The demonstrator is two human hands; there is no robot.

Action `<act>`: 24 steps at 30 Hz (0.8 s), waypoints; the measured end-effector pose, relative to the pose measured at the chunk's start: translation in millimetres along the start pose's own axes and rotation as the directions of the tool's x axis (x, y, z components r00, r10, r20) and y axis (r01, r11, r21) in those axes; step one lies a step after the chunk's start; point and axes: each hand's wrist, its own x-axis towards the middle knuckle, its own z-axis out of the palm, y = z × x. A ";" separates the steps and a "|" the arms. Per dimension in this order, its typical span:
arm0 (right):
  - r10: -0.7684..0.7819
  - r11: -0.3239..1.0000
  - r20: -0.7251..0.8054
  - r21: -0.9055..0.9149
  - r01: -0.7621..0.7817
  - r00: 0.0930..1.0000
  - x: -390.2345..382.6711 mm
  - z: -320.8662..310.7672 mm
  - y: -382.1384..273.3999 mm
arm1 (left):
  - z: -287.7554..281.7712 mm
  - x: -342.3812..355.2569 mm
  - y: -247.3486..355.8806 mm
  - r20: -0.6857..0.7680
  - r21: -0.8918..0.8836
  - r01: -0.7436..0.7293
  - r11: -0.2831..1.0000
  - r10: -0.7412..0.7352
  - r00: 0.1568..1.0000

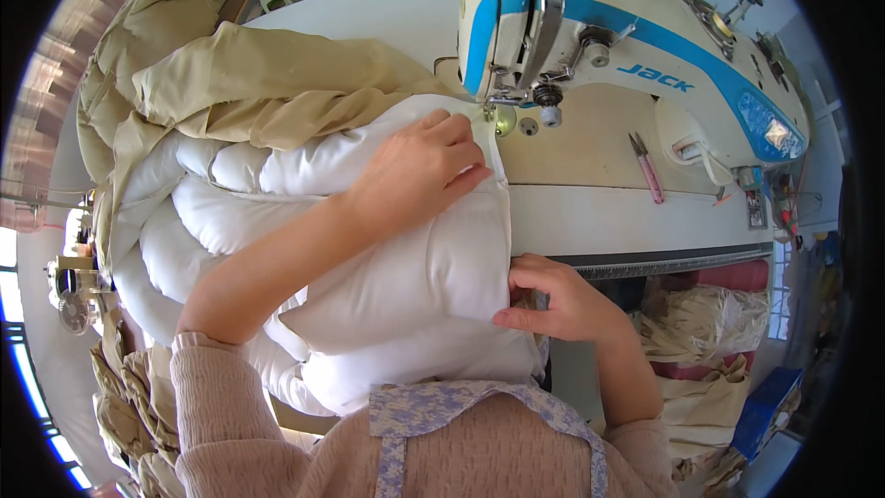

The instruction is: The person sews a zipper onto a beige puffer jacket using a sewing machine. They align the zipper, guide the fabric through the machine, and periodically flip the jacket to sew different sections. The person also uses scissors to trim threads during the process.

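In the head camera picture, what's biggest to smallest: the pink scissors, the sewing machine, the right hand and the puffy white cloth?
1. Puffy white cloth
2. Sewing machine
3. Right hand
4. Pink scissors

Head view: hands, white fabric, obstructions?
Left hand on puffy white quilted fabric. Right hand at its right edge. Far corner by blue-striped white sewing machine. Pink-handled metal snips lie right, off fabric.

blue lettering (655, 78) stands on the white sewing machine (636, 48).
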 end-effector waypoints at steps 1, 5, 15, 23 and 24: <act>0.067 0.996 0.086 0.059 -0.072 0.994 2.7 4.3 -4.8 | -9.3 -3.0 14.3 0.200 0.037 0.066 0.997 -0.072 0.977; 0.085 0.736 0.340 0.613 -0.289 0.937 21.2 38.5 -29.0 | -28.1 -18.0 52.3 0.554 0.203 0.205 0.958 -0.285 0.782; -0.464 0.808 -0.445 -0.568 0.160 0.766 24.0 -14.4 31.0 | -4.6 -74.7 60.2 -0.025 -0.133 0.426 0.895 -0.433 0.901; -0.423 0.737 -0.102 -0.617 0.276 0.901 36.9 22.4 28.0 | 1.1 -48.7 55.2 -0.073 -0.067 0.468 0.881 -0.472 0.879; -0.290 0.926 -0.074 -0.275 0.260 0.954 34.4 41.9 21.8 | -2.3 -45.8 55.1 0.031 -0.009 0.474 0.880 -0.474 0.880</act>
